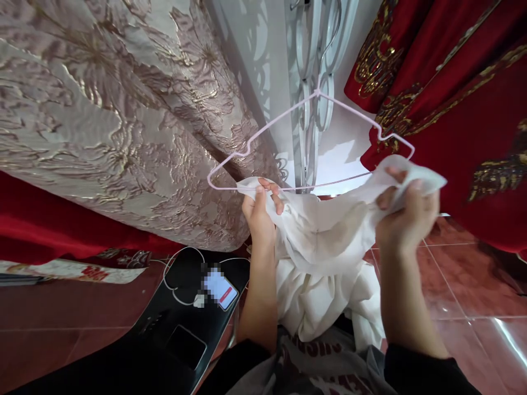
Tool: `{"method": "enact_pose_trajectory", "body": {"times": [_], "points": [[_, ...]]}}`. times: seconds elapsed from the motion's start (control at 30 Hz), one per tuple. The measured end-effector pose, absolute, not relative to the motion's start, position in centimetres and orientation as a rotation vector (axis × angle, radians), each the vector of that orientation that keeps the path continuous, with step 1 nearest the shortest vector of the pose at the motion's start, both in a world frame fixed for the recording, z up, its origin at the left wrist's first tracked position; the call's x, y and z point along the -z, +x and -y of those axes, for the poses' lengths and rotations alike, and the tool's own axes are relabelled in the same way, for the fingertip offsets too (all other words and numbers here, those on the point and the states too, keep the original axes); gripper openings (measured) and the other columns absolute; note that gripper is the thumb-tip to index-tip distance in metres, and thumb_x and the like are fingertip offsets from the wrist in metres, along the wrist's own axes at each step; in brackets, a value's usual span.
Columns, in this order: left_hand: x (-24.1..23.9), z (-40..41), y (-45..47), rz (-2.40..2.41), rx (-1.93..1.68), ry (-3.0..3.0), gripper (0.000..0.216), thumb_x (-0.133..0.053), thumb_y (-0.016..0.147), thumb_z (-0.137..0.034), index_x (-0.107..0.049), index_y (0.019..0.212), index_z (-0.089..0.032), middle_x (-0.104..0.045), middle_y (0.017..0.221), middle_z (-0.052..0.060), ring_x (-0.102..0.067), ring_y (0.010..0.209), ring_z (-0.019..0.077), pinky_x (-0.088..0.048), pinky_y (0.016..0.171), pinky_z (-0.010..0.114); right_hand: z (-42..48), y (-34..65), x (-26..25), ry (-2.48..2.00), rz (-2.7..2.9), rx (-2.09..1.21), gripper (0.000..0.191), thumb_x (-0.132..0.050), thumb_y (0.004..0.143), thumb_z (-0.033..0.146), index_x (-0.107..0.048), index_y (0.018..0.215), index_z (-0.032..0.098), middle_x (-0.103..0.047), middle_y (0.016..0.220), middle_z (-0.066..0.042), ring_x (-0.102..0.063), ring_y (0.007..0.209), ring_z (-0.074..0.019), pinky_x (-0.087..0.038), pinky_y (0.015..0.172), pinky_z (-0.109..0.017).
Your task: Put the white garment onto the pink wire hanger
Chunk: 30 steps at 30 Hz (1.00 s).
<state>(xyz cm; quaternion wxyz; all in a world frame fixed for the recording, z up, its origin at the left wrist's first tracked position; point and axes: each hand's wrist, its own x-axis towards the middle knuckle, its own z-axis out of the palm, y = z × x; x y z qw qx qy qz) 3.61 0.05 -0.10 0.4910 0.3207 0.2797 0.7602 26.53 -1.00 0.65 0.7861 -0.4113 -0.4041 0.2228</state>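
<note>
A pale pink wire hanger (284, 116) hangs by its hook from a white metal rack. White, partly sheer cloth (325, 230) drapes between my hands and falls in folds toward my lap. My left hand (263, 211) pinches the cloth's upper edge against the left part of the hanger's bottom bar. My right hand (405, 211) grips the other end of the cloth, near the hanger's right corner; cloth covers some of its fingers. The bottom bar passes behind the cloth on the right.
Shiny beige fabric with raised flowers (115, 120) hangs at left. Red fabric with gold beading (461, 109) hangs at right. The white scrollwork rack (307, 109) stands behind the hanger. A black surface (152, 351) at lower left bears a lit phone (222, 288), a white cable and a dark phone (186, 346).
</note>
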Motion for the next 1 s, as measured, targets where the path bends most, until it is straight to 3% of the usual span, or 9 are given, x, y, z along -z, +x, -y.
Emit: {"method": "enact_pose_trajectory", "body": {"times": [0.13,0.23,0.33,0.4,0.5,0.6,0.67,0.8,1.0], "points": [[0.3,0.7,4.6,-0.651,-1.782,0.747,0.031,-0.079,0.083,-0.041,-0.060,0.088,-0.018,-0.060,0.075,-0.002,-0.043,0.038,0.0033,-0.032,0.041,0.020,0.0,22.4,-0.3,-1.126,1.311,-0.547,0.028,-0.052,0.099,0.047,-0.062,0.093,0.021,-0.063,0.077,-0.001,-0.042,0.054,-0.0083,-0.033,0.053,-0.027],[0.4,1.3,4.2,-0.676,-1.725,0.749,0.026,-0.077,0.086,-0.039,-0.063,0.090,-0.018,-0.067,0.081,0.001,-0.041,0.039,0.0020,-0.032,0.042,0.019,-0.9,22.1,0.5,-1.232,1.448,-0.409,0.033,-0.050,0.100,0.048,-0.057,0.084,0.019,-0.056,0.070,0.000,-0.048,0.063,-0.0098,-0.038,0.061,-0.026],[0.3,1.5,2.3,-0.709,-1.597,0.736,0.025,-0.077,0.085,-0.035,-0.071,0.101,-0.017,-0.076,0.104,0.010,-0.034,0.039,0.0003,-0.031,0.040,0.020,-1.1,22.4,1.0,-1.250,1.368,-0.235,0.035,-0.051,0.099,0.048,-0.051,0.080,0.019,-0.048,0.065,0.002,-0.044,0.062,-0.0094,-0.036,0.060,-0.026],[-0.2,1.5,0.2,-0.704,-1.559,0.722,0.030,-0.075,0.086,-0.039,-0.074,0.106,-0.017,-0.074,0.123,0.015,-0.030,0.040,0.0000,-0.030,0.038,0.021,-1.1,22.7,1.0,-1.247,1.329,-0.171,0.037,-0.052,0.098,0.050,-0.049,0.077,0.020,-0.045,0.064,0.003,-0.042,0.060,-0.0091,-0.034,0.058,-0.026],[-1.9,1.2,-3.7,-0.701,-1.619,0.716,0.038,-0.055,0.097,-0.045,-0.077,0.106,-0.015,-0.070,0.133,0.017,-0.023,0.040,0.0005,-0.029,0.036,0.021,-1.2,23.0,0.7,-1.238,1.331,-0.161,0.040,-0.050,0.099,0.053,-0.047,0.076,0.020,-0.044,0.063,0.003,-0.040,0.059,-0.0091,-0.033,0.057,-0.026],[-4.5,0.9,-6.1,-0.748,-1.618,0.788,0.039,-0.042,0.100,-0.029,-0.078,0.104,-0.013,-0.073,0.128,0.015,-0.017,0.039,0.0000,-0.029,0.036,0.019,-1.3,23.1,0.6,-1.227,1.338,-0.183,0.042,-0.048,0.100,0.055,-0.047,0.076,0.020,-0.042,0.062,0.003,-0.038,0.058,-0.0089,-0.031,0.056,-0.026],[-6.1,0.6,-6.2,-0.807,-1.546,0.922,0.036,-0.045,0.098,-0.027,-0.078,0.104,-0.012,-0.077,0.113,0.015,-0.025,0.039,0.0014,-0.033,0.038,0.020,-1.3,22.8,0.9,-1.211,1.335,-0.223,0.042,-0.047,0.100,0.054,-0.046,0.075,0.020,-0.041,0.062,0.003,-0.038,0.058,-0.0087,-0.031,0.056,-0.026],[-8.2,-0.2,-3.5,-1.037,-1.446,1.223,0.033,-0.056,0.097,-0.035,-0.075,0.111,-0.012,-0.072,0.070,0.006,-0.058,0.053,0.0132,-0.051,0.055,0.026,-1.0,22.1,2.0,-1.148,1.292,-0.359,0.042,-0.047,0.100,0.055,-0.046,0.076,0.020,-0.042,0.064,0.003,-0.038,0.058,-0.0085,-0.031,0.057,-0.027],[-9.7,-0.9,-1.4,-1.527,-1.225,1.900,0.046,-0.048,0.103,-0.049,-0.075,0.082,-0.018,-0.068,0.066,0.005,-0.062,0.061,0.0177,-0.045,0.055,0.029,-0.3,22.2,1.3,-1.060,1.202,-0.585,0.042,-0.051,0.098,0.057,-0.052,0.078,0.020,-0.044,0.067,0.002,-0.037,0.057,-0.0076,-0.030,0.052,-0.025]]}}
